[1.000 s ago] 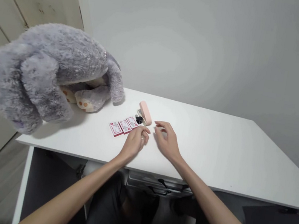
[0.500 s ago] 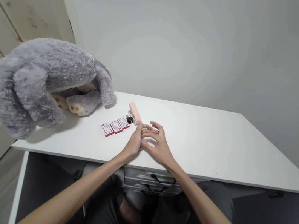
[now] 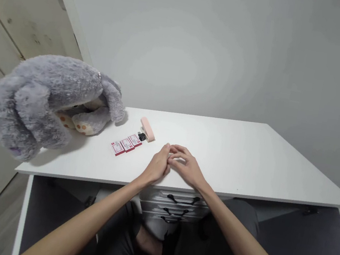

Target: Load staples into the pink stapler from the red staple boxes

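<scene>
From our left hand (image 3: 157,165), nearer than our right hand (image 3: 190,170), the pink stapler (image 3: 148,129) lies ahead and leftward on the white table (image 3: 243,157), its long axis slanting from far left to near right. Our bent fingers meet, wrists apart; whether they grip anything, we cannot tell.

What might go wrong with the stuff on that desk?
The left hand is near the three red-and-white boxes, so a sideways bump might scatter them. The small black item and pink stapler sit close by, so they might get shoved too. The big plush toy sits at the desk's left end and might tumble off if nudged.
</scene>
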The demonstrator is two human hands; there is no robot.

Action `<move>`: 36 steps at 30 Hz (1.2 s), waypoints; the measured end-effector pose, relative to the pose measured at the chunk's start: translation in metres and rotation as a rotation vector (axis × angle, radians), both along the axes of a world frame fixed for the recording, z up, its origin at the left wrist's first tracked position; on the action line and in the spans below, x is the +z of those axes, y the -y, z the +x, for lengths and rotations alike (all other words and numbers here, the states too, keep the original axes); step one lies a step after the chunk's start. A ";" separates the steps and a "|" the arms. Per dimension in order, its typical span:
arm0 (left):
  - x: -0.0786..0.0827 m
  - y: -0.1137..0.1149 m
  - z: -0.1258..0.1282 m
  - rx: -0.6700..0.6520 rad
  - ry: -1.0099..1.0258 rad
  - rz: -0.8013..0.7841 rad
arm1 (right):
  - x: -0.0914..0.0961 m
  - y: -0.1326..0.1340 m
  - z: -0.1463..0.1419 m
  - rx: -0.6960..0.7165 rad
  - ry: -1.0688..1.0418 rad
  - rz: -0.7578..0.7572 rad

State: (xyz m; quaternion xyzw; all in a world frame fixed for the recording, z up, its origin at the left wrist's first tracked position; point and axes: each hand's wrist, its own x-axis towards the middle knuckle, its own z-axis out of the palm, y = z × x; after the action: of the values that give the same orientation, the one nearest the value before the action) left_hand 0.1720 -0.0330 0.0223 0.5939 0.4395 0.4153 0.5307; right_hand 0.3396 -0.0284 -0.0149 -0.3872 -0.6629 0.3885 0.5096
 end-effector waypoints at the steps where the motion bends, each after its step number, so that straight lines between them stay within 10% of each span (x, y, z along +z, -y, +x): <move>1: 0.002 0.000 -0.007 0.039 -0.118 0.123 | -0.001 0.000 0.005 -0.021 -0.019 -0.015; 6: 0.009 -0.018 -0.072 0.280 -0.742 0.734 | -0.005 0.003 0.033 -0.094 -0.083 -0.115; 15: -0.004 -0.061 -0.141 0.302 -1.163 0.679 | 0.003 0.013 0.034 -0.024 -0.009 -0.152; 27: 0.001 -0.033 -0.135 0.294 -0.953 0.944 | 0.004 0.014 0.033 0.000 0.015 -0.171; 36: -0.006 -0.031 -0.055 -0.005 -0.639 1.002 | 0.010 0.012 0.035 0.137 -0.141 -0.260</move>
State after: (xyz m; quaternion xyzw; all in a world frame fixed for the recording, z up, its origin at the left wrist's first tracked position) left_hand 0.1167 -0.0018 0.0165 0.8687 0.3263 0.3717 0.0280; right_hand 0.3747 -0.0408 -0.0048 -0.3756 -0.5943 0.5311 0.4729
